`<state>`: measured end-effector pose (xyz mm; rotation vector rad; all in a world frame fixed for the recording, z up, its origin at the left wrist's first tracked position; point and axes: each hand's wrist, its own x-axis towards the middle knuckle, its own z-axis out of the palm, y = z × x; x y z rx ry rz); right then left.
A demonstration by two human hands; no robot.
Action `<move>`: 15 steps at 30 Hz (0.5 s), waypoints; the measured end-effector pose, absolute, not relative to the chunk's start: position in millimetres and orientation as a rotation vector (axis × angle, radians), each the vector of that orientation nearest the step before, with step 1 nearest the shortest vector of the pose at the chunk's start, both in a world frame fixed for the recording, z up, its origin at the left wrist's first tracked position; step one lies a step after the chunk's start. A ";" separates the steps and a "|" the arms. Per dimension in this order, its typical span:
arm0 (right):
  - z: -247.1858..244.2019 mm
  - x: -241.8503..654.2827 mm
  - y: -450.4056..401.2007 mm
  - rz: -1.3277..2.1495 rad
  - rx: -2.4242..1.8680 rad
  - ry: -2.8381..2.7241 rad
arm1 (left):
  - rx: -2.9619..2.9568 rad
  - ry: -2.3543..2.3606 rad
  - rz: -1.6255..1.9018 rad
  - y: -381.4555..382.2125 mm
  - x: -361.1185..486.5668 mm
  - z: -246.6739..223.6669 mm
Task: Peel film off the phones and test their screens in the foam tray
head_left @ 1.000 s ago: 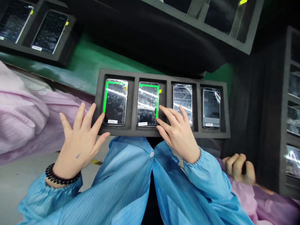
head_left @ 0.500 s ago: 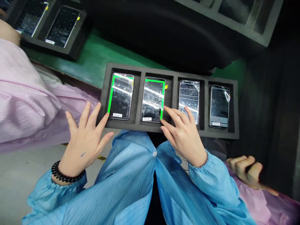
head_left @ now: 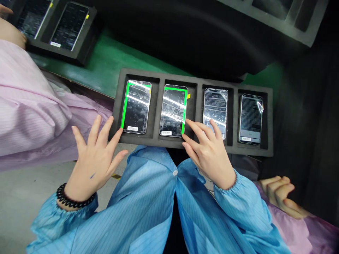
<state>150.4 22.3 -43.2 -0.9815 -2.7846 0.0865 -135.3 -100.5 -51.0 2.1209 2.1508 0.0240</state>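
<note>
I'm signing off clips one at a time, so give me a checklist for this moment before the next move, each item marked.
1. Left hand fingertip at leftmost phone's lower-left corner: ok.
2. Right hand fingertip at second phone's lower-right corner: ok.
3. Green band round all edges of both: not ok, two edges each.
4. Film on third phone smooth: not ok, wrinkled.
5. Co-worker's hand off the tray: ok.
6. Touch registering: cannot tell.
</note>
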 end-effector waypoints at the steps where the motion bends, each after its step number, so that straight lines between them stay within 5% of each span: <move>1: -43.2 150.4 22.2 0.087 -0.981 -2.785 | 2.108 2.145 0.022 -100.5 -135.4 -50.6; 15: -44.4 151.5 21.3 0.101 -0.993 -2.785 | 2.071 2.145 0.103 -99.4 -137.7 -46.4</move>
